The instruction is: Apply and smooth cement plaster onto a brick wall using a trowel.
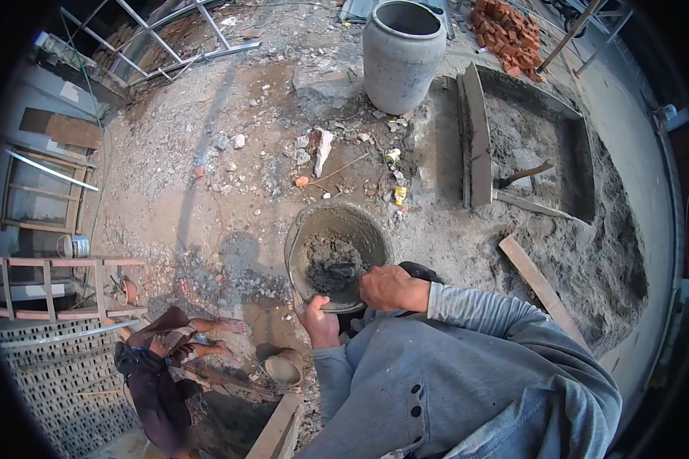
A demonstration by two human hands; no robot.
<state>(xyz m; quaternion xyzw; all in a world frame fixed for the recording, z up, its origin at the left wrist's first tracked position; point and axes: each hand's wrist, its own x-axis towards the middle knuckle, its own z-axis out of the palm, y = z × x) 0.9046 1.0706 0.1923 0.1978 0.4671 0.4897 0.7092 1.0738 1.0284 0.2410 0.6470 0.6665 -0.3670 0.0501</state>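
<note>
A mortar-crusted bucket [366,231] stands on the ground in front of me, with wet grey mortar [324,249] in its bottom. My left hand [319,322] is closed on the near rim, thumb up against the edge. Over the bucket's right side, my right hand [394,288] makes a fist round the handle of a trowel [340,269]. The trowel's dark, mortar-smeared blade lies in the mix, and its handle is hidden by my fingers.
A tall pale barrel [406,73] stands ahead. To its right are a mixing trough [478,141] of mortar and a brick pile [505,34]. A plank [542,287] lies right. At lower left, another person [157,382] sits near a small bucket [283,369].
</note>
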